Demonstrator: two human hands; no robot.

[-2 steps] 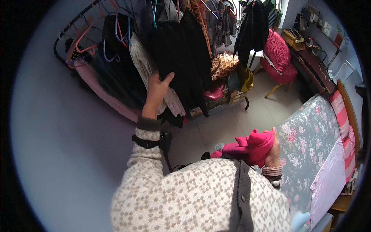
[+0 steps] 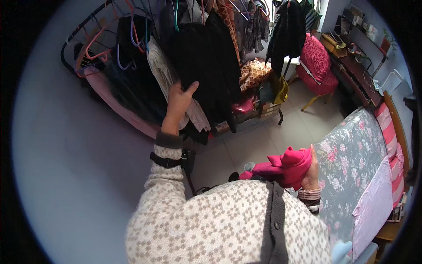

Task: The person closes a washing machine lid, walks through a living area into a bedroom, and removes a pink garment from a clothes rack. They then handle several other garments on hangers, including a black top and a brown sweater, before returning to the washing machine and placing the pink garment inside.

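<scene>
Black garment (image 2: 209,66): plain, dark, long, in vertical folds; hangs from the clothes rack (image 2: 93,14).
Left hand (image 2: 177,105): thumb laid on the black garment; fingers hidden, so cannot tell whether they pinch it.
Pink cloth (image 2: 295,163): vivid, soft, bunched in thick folds; raised before the body, well apart from the rack.
Right hand (image 2: 313,172): closed around the right end of the pink cloth.
Pale garment (image 2: 159,66): whitish, textured; hangs against the black garment's left side, crowding it.
Patterned cardigan (image 2: 228,215): worn; covers the lower edge of the pink cloth.
Chair (image 2: 320,84): pink, shaggy back.
Table (image 2: 351,70): dark, laden.
Bed (image 2: 347,154): grey floral cover, beside the right hand.
</scene>
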